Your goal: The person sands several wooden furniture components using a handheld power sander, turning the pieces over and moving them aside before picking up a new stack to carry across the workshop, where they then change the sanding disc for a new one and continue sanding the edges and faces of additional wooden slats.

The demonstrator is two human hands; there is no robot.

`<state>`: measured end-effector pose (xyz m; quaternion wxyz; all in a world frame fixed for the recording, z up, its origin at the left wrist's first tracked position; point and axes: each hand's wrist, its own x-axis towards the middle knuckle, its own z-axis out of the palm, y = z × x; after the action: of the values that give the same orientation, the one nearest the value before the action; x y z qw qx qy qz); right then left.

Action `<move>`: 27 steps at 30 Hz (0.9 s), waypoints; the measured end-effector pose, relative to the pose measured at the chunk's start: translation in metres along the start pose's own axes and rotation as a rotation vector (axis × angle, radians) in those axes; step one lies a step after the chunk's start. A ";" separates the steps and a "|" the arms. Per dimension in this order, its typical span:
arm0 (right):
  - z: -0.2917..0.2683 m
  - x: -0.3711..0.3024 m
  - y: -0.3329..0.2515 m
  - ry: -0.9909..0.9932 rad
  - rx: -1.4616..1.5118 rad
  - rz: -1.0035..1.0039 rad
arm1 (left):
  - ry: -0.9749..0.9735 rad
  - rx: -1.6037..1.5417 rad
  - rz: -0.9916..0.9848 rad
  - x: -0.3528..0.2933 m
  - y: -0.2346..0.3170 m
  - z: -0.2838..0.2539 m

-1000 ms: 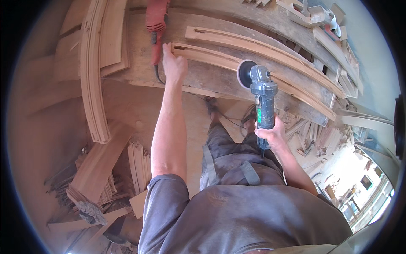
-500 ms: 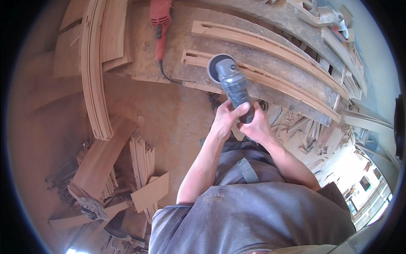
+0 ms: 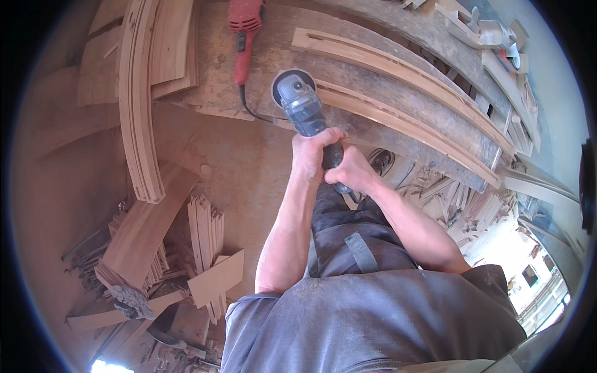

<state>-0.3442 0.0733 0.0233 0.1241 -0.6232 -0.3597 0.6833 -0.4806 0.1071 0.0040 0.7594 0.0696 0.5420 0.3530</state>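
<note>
Both my hands grip a dark grey angle grinder point(image 3: 303, 112) with a round disc at its far end. My left hand point(image 3: 311, 149) is wrapped round the middle of its body. My right hand point(image 3: 351, 169) closes on the dark rear of the handle. The disc end overlaps the left end of the nearer grooved wooden strip point(image 3: 404, 129); whether they touch, I cannot tell. Behind it, a second grooved strip point(image 3: 398, 67) lies roughly parallel on the worn wooden bench point(image 3: 273, 46).
A red power tool point(image 3: 244, 37) with a black cord lies on the bench, left of the strips. Long boards point(image 3: 140, 93) jut over the bench's left edge. Stacked offcuts point(image 3: 205, 230) stand at lower left; wood scraps point(image 3: 460, 186) litter the right. A hand plane point(image 3: 494, 34) sits far right.
Both hands have moved left with the angle grinder, and its disc now sits at the left end of the nearer strip. The whole view has shifted slightly.
</note>
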 end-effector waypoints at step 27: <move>-0.060 -0.068 0.101 0.243 0.110 -0.012 | -0.036 0.179 -0.059 -0.012 -0.098 0.086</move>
<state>-0.2469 -0.0204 0.0115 0.2048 -0.6916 -0.3075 0.6207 -0.3625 0.0511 -0.0003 0.7698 0.1275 0.5597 0.2791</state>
